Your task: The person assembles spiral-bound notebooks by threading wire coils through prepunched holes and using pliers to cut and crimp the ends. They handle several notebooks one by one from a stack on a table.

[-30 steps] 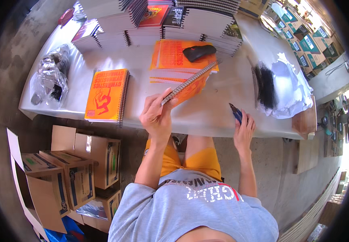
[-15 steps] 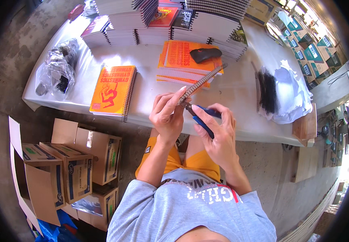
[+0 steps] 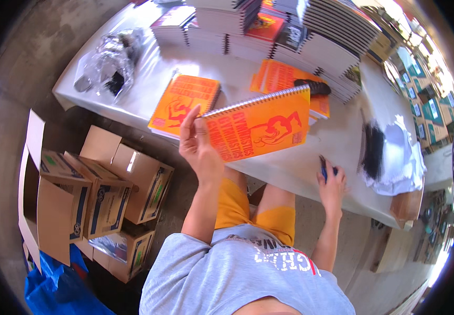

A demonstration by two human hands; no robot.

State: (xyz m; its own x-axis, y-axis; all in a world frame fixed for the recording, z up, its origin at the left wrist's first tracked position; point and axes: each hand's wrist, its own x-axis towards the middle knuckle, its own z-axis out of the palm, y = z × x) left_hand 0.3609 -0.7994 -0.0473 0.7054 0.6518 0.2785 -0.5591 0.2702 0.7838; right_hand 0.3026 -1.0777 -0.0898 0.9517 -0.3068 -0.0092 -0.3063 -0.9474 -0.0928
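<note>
An orange spiral notebook (image 3: 269, 128) with red print and a red figure on its cover is held up over the table, its wire coil along the upper edge. My left hand (image 3: 201, 149) pinches it at the coil's left end, thumb in front. Apart from the notebook, low over the table's near edge on the right, my right hand (image 3: 333, 190) is closed round blue-handled pliers (image 3: 323, 167); their jaws look dark and partly blurred. Similar orange notebooks (image 3: 193, 89) lie behind my left hand. The held notebook partly covers another orange pile (image 3: 274, 73), with a dark object (image 3: 315, 87) on it.
Tall stacks of spiral notebooks (image 3: 337, 55) line the table's back. A clear plastic bag (image 3: 112, 65) lies at the left. Black coils (image 3: 372, 151) and crumpled white sheets (image 3: 402, 160) sit at the right. Cardboard boxes (image 3: 109, 197) stand on the floor at the left.
The notebook, earlier edge-on with its coil toward me, now shows its cover. My right hand has drawn the pliers away from the coil, right and down. The whole view has shifted.
</note>
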